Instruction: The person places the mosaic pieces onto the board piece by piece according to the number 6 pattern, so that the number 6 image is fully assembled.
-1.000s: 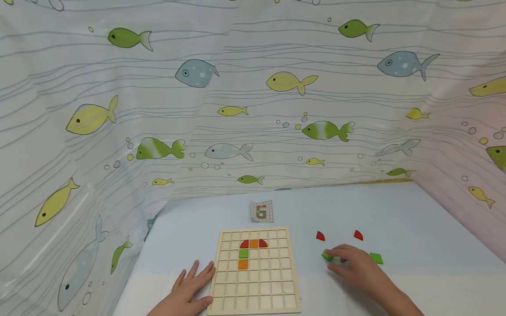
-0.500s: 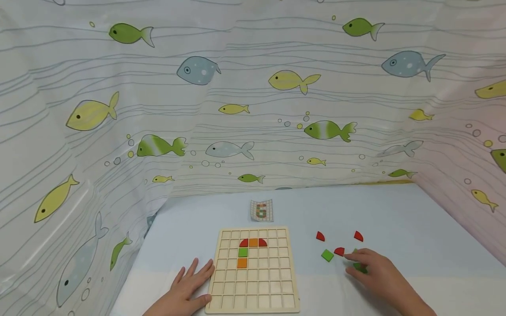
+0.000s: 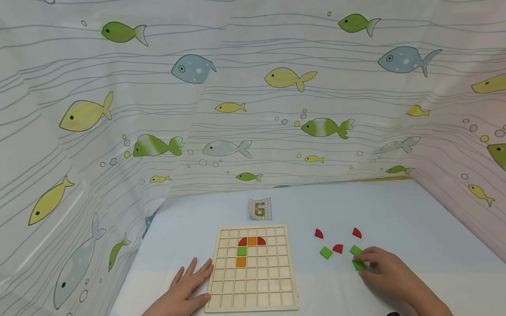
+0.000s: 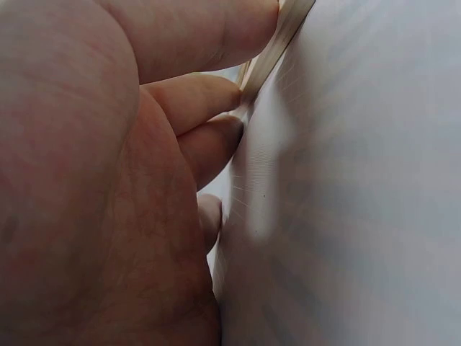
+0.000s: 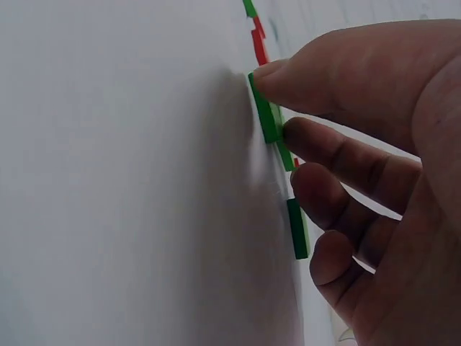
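Note:
My left hand (image 3: 189, 285) lies with spread fingers at the left edge of the wooden grid board (image 3: 272, 274), its thumb and fingertips touching the rim. On the board, an orange square (image 3: 252, 241) sits between two red quarter-circle tiles, with a green square (image 3: 242, 251) and another orange square (image 3: 241, 262) below on the left. Right of the board, my right hand (image 3: 385, 270) pinches a green square tile (image 5: 265, 112) between thumb and index finger, close to the table. Its other fingers are bent and hold nothing. Another green tile (image 5: 297, 228) lies beside them, hidden in the head view.
Loose red quarter-circles (image 3: 337, 249) and green squares (image 3: 326, 253) lie around the right hand. Behind the board is a small pattern card (image 3: 260, 209) with a coloured grid figure. A fish-print curtain (image 3: 261, 131) encloses the table's back and sides.
My right hand has let go of a green tile near the board and moved right to another green tile, uncovering a red quarter-circle. The left hand stays at the board.

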The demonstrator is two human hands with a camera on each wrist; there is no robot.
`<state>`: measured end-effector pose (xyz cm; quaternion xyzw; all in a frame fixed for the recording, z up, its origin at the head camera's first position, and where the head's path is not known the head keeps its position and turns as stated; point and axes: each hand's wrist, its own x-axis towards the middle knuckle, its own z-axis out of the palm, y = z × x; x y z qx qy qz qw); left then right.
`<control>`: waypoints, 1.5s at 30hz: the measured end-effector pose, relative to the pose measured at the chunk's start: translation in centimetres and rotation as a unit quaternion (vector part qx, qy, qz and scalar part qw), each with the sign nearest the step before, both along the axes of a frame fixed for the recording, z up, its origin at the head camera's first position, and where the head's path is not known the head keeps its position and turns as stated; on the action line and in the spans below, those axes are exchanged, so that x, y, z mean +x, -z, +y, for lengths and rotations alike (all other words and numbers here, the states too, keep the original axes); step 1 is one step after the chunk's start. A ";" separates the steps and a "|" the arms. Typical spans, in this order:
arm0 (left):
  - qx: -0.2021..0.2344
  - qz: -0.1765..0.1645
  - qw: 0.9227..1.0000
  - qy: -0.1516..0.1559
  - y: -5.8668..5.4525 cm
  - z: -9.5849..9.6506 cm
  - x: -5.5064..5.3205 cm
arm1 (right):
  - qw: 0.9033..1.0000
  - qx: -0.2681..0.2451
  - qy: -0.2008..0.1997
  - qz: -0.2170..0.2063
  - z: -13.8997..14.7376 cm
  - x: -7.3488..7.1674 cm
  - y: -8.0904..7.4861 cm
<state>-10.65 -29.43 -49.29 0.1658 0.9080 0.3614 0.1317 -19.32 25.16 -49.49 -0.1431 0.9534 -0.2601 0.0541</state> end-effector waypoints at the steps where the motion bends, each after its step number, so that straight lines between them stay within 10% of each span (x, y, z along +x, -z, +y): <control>1: 0.000 -0.001 1.000 -0.001 0.0 0.0 0.0 | 1.000 0.000 -0.003 0.002 0.0 0.0 0.0; 45: -0.008 0.024 1.000 -0.005 0.0 0.1 0.2 | 0.992 -0.051 -0.079 0.079 -3.6 -0.7 -0.4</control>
